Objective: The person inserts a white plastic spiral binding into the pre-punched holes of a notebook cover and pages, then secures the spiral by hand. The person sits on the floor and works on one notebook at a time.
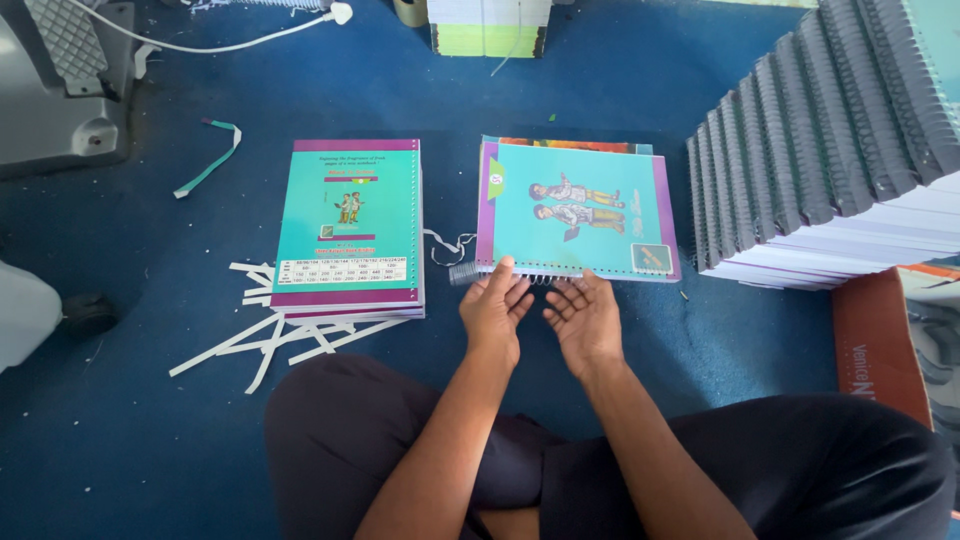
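Note:
A teal and purple notebook (580, 212) lies on the blue floor in front of me, its near edge carrying a metal spiral coil (470, 273) that sticks out to the left. My left hand (493, 308) rests at that near edge, fingertips on the cover by the coil. My right hand (583, 318) is beside it, palm partly up, fingers spread just below the same edge. Neither hand grips anything that I can see. To the left lies a second pile of teal and purple notebooks (349, 228), back cover up.
Several white paper strips (262, 335) lie under and beside the left pile. A tall slanted stack of spiral-bound notebooks (830, 150) fills the right. A grey machine (62, 80) with a white cable sits far left. A paper stack (487, 27) stands at the back.

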